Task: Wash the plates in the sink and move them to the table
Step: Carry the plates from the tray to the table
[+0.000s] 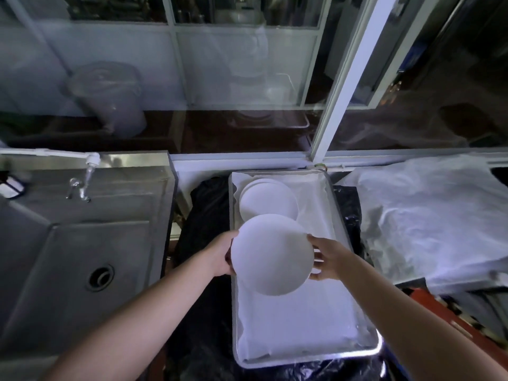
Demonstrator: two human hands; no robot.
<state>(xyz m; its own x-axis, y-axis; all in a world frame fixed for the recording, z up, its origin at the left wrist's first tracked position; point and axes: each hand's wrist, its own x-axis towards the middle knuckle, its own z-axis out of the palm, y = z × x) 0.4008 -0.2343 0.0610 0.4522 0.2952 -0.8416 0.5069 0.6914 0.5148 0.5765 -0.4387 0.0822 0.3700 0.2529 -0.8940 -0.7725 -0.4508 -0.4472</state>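
Two hands share one white plate (272,254) at frame centre: the left hand (220,254) grips its left rim, the right hand (327,257) its right rim, fingers curled round the edge. It hangs over the lined tray (332,199) on the worktop, just below-left of the stacked plates (268,200), at least two, toward the upper part of the tray. One sink (82,270) lies at left.

table (192,210), black-covered | metal tray (334,204), white-lined | plate stack (268,200) in tray's far end
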